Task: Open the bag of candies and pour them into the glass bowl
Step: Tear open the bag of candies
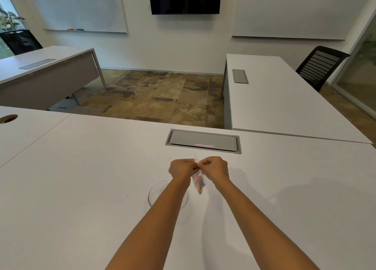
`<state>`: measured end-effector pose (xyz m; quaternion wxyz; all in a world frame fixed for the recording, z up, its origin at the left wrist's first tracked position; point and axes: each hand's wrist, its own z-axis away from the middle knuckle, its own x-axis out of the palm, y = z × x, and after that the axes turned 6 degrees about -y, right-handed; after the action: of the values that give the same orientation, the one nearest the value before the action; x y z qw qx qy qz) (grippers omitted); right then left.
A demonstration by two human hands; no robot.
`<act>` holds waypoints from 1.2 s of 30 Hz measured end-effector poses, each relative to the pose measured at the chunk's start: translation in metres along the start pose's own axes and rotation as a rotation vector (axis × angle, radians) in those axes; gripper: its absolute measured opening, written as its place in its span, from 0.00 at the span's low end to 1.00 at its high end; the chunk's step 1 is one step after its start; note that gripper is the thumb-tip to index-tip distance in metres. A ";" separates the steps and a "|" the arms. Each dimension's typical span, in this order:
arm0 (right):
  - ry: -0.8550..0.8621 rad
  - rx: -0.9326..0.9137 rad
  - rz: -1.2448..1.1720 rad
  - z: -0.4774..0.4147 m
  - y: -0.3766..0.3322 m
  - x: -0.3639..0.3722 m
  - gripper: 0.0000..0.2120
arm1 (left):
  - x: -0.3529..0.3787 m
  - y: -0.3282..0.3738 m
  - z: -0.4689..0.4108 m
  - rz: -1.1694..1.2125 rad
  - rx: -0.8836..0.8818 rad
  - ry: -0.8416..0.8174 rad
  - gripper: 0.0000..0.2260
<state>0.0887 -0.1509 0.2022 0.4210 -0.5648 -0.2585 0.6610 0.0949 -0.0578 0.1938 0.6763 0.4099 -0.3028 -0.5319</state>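
Above the table [81, 188], left hand [181, 168] and right hand [215, 167] pinch shut on the bag [198, 183] top; best pull apart gently, near the bowl [157, 190].

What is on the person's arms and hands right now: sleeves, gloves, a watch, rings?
Nothing that shows. Both forearms are bare from the bottom edge of the picture up to the wrists, with no sleeve, cuff, watch or band in view. The left hand and the right hand wear no gloves. The fingers are curled away from the camera, so rings cannot be ruled out.
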 end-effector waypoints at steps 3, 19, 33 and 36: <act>0.019 -0.013 0.054 0.002 -0.001 0.001 0.11 | 0.000 0.000 0.002 0.018 -0.006 0.004 0.07; 0.112 -0.032 0.232 0.009 0.003 0.014 0.07 | 0.016 -0.004 0.015 -0.534 0.339 0.156 0.08; 0.070 -0.198 0.367 0.006 0.014 -0.005 0.06 | 0.010 -0.004 0.020 -0.858 0.497 0.057 0.06; 0.033 -0.163 0.439 0.005 0.014 -0.010 0.12 | 0.007 -0.003 0.021 -0.979 0.492 0.019 0.11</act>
<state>0.0799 -0.1661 0.1974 0.2244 -0.6502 -0.1753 0.7044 0.0774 -0.0699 0.2012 0.2365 0.6539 -0.1860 -0.6942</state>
